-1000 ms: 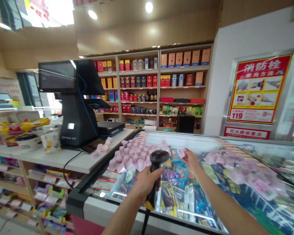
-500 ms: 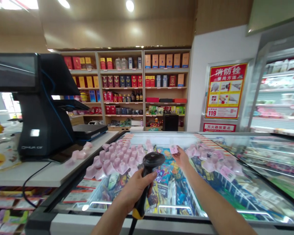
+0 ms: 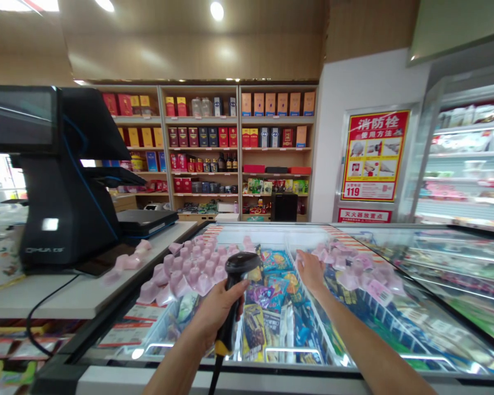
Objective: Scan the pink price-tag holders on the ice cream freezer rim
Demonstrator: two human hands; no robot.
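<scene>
My left hand (image 3: 224, 304) is wrapped round the black handle of a barcode scanner (image 3: 241, 263), held upright over the freezer with its cable hanging down. Out over the glass lid, my right hand (image 3: 312, 270) has its fingers drawn together at the left edge of the right-hand group of small pink cup-shaped packs (image 3: 349, 266). What its fingers hold, if anything, I cannot make out. A larger cluster of the same pink packs (image 3: 189, 266) lies on the glass left of the scanner. One pack (image 3: 382, 292) shows a labelled flat face.
Beneath the glass, the chest freezer (image 3: 230, 378) holds colourful bags in white wire baskets. At left, a counter (image 3: 78, 299) carries a black checkout terminal (image 3: 61, 208) and several pink packs. Shelves (image 3: 239, 159) of boxes stand behind; a lit fridge (image 3: 469, 159) is at right.
My right hand has moved right and slightly down to the right-hand packs; the labelled pink pack it held is no longer distinct. The scanner has shifted a little left.
</scene>
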